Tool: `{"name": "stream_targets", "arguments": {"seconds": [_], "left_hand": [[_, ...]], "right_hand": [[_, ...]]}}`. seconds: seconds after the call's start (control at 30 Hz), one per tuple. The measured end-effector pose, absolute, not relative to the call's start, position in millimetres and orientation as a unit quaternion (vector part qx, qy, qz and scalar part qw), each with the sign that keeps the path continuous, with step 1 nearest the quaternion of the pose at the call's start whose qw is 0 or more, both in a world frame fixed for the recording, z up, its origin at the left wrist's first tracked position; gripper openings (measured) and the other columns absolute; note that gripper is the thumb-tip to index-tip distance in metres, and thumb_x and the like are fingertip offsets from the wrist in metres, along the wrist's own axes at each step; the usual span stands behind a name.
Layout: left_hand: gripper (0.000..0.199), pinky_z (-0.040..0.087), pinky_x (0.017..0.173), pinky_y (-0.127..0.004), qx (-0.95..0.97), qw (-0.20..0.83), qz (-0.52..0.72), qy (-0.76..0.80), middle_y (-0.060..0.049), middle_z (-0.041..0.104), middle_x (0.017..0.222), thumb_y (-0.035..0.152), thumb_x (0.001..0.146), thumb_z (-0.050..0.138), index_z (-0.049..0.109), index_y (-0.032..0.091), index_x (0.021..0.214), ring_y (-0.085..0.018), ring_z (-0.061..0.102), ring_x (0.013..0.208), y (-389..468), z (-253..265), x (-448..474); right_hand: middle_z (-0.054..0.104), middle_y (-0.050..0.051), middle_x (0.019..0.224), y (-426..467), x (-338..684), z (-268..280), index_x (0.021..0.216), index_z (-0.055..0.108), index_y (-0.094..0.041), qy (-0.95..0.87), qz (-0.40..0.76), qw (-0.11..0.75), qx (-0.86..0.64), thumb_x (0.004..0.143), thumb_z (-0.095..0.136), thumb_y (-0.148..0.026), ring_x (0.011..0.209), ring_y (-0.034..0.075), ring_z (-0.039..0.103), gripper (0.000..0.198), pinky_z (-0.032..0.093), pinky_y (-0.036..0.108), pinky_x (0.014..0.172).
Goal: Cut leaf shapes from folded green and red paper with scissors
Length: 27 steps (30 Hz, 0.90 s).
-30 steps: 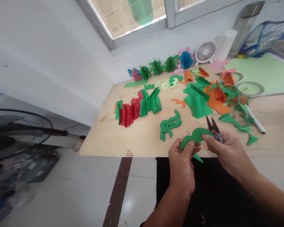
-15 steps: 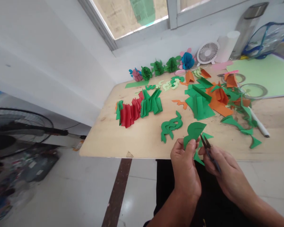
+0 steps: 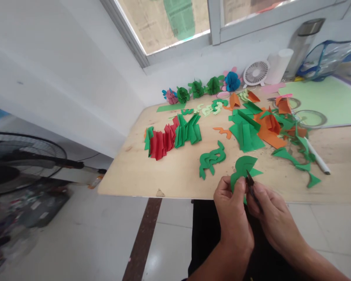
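Brought farther over the green paper (image 3: pixel 243 166), lower right of frame centre: scissors (image 3: pixel 254 194), gripped in right fingers (image 3: pixel 261 189). Expect light, bendy, tearable handling, best held low (as now, pinched in left fingers (image 3: pixel 239 188)).

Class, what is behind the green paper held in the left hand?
A green tip and wooden tabletop show past the green paper; whatever it and the left hand cover is hidden.

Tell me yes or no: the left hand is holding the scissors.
No, the right hand holds the scissors, while the left hand holds a green cutout.
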<state>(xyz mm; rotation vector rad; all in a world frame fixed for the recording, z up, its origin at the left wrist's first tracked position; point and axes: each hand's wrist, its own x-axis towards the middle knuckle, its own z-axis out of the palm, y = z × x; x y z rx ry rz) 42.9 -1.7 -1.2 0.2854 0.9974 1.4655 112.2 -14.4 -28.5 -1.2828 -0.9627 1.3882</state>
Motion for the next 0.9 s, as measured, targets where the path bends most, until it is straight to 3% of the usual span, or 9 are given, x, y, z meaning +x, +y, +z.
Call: {"name": "stream_targets", "arguments": {"seconds": [0.9], "left_hand": [[0.016, 0.044, 0.059, -0.02, 0.114, 0.628, 0.633, 0.438, 0.001, 0.059, 0.064, 0.022, 0.074, 0.068, 0.055, 0.016, 0.07, -0.011, 0.06, 0.066, -3.7, 1.3, 42.9]], "right_hand": [[0.033, -0.006, 0.047, -13.6, 111.1, -22.8, 0.055, 0.039, -0.022, -0.393, 0.567, 0.486, -0.536, 0.089, 0.047, -0.056, 0.044, 0.01, 0.028, 0.049, 0.024, 0.025, 0.042]]}}
